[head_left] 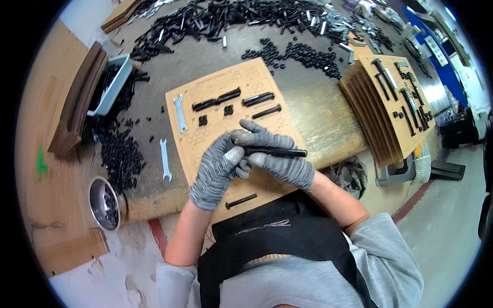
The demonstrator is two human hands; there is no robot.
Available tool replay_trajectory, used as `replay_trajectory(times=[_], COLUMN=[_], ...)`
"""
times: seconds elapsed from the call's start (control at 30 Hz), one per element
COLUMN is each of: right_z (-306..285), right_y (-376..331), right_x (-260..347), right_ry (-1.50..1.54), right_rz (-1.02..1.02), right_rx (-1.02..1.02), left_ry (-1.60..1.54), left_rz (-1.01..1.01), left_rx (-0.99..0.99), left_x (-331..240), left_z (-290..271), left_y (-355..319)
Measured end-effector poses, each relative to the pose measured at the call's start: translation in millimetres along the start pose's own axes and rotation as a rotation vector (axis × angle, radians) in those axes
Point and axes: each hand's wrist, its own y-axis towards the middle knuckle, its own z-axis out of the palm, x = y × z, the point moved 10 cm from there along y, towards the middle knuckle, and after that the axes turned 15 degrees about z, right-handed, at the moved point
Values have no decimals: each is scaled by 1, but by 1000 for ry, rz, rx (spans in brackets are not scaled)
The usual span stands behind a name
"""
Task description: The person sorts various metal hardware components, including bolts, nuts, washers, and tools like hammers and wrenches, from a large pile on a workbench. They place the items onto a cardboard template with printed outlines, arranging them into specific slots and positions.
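Both of my hands wear grey knit gloves and meet over a printed cardboard sheet [231, 79]. A long black bolt [287, 152] lies across my right hand [280, 154], its shaft between thumb and fingers. My left hand [218, 161] closes its fingertips round the other end of that bolt, which they partly hide. On the sheet lie a wrench [180, 114], black bolts [216, 100], a shorter bolt pair [258, 99], a thin bolt [267, 111] and two small clusters of black nuts [228, 110]. Near the sheet's front edge rests another black bolt [241, 201].
A second wrench [165, 159] lies left of the sheet, beside loose black nuts [120, 159] and a metal bowl [104, 203]. Heaped bolts [215, 20] and nuts [308, 54] cover the back. To the right stands a stack of cardboard sheets [370, 113]; a light-blue bin [115, 84] is at left.
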Motion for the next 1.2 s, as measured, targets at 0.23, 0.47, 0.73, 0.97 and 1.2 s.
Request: replay_trajectory(times=[0.23, 0.47, 0.73, 0.97, 1.2], right_z=[3, 30, 44, -23, -40], right_y=[-21, -20, -18, -22, 7], right_x=[-56, -37, -39, -1, -16], right_ry=[113, -804, -982, -1183, -1415], right_rz=[539, 40, -87, -99, -104], right_rx=[-12, -60, -21, -364, -179], left_ry=[117, 1036, 1229, 1000, 1066], left_rz=[-101, -68, 63, 5, -37], left_rx=[-248, -216, -67, -206, -200], left_x=[-3, -15, -19, -20, -17], left_z=[-66, -94, -75, -90, -95], left_y=[-63, -120, -112, -117, -105])
